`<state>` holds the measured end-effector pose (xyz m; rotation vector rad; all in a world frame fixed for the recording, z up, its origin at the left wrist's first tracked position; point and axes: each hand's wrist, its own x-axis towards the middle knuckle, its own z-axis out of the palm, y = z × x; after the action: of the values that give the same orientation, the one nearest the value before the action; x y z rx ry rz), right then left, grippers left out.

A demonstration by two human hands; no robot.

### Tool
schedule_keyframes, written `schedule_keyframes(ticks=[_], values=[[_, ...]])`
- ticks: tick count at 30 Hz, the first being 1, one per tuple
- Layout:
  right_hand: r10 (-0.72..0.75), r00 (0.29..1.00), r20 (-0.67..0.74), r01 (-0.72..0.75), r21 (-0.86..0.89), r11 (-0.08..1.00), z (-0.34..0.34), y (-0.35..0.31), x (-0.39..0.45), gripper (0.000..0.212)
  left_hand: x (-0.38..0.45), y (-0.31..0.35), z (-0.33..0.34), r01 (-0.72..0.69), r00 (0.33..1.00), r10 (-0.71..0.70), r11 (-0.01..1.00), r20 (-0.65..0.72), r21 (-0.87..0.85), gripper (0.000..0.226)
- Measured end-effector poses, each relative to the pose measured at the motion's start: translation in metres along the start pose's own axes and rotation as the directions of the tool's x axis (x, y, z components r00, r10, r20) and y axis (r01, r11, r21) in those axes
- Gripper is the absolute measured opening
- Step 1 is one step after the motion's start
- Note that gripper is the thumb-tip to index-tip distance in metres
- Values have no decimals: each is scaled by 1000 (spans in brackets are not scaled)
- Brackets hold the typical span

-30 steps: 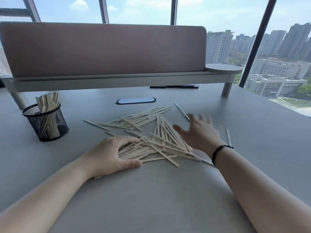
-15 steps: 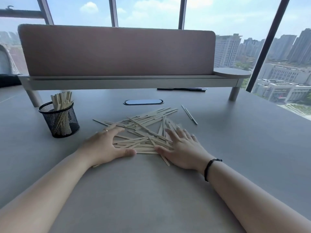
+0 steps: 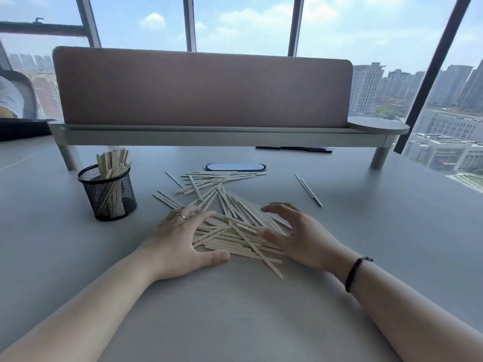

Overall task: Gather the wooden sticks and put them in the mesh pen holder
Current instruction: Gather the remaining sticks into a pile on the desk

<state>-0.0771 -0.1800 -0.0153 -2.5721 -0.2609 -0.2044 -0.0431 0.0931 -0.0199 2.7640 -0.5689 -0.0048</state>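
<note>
Wooden sticks (image 3: 230,226) lay heaped between both hands, mostly crosswise. Left hand (image 3: 180,239) and right hand (image 3: 300,236) were open, flanking them. The mesh pen holder (image 3: 108,193) stood nearer the left.

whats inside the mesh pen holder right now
A bunch of wooden sticks stands in the mesh pen holder, tops poking above the rim. The dark mesh blurs their lower ends and the holder's bottom.

Pale cream wooden sticks (image 3: 230,231) lie on a plain grey counter (image 3: 366,231). The mesh pen holder (image 3: 108,194) at left is black, finely gridded. The far divider panel (image 3: 203,92) is dusty pink. The wristband (image 3: 353,273) is black.
</note>
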Motion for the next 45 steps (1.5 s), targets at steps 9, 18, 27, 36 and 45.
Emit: schedule_keyframes(ticks=[9, 18, 27, 36, 45], values=[[512, 848, -134, -528, -148, 836, -28, 88, 87, 87, 12, 3, 0, 12, 999, -13, 1000, 46, 20, 109], [194, 980, 54, -186, -127, 974, 8, 48, 118, 39, 19, -2, -1, -12, 999, 11, 1000, -45, -26, 111], [59, 993, 107, -75, 156, 985, 32, -4, 162, 34, 19, -2, 0, 32, 999, -32, 999, -31, -15, 120], [76, 984, 163, -31, -267, 963, 68, -12, 237, 74, 22, -7, 3, 23, 998, -26, 999, -53, -49, 116], [-9, 983, 185, 49, -210, 977, 73, -13, 222, 54, 23, -10, 2, 15, 994, -21, 998, -106, -58, 108]])
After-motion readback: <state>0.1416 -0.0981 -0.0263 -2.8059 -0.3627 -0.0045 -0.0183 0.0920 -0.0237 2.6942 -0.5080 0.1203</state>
